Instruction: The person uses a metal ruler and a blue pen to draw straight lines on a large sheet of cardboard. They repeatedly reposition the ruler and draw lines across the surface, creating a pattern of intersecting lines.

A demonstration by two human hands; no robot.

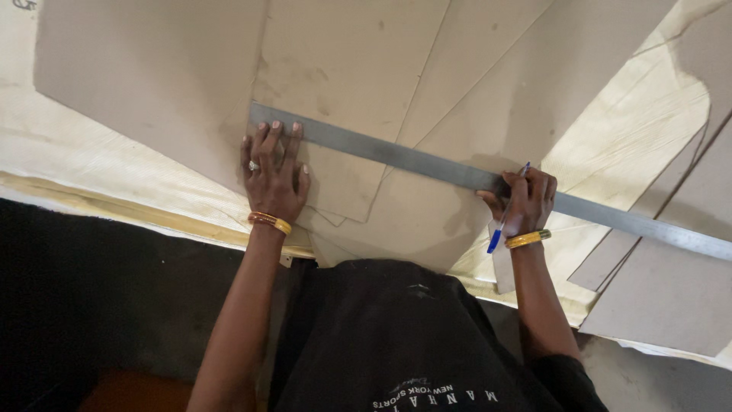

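Head view: a long steel ruler (427,164) lies slanting across overlapping brown card sheets (366,69) on the pale table (91,168). At the ruler's near-left end the left hand (273,174) presses flat, fingers spread, gripping nothing. Further along the ruler, the right hand (526,200) pinches a blue pen (506,214) against its edge, tip upward

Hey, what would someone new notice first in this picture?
A long metal ruler runs diagonally across overlapping brown card sheets on the table. The left hand presses flat on its upper end, while the right hand holds a blue pen against its edge, mid-length.
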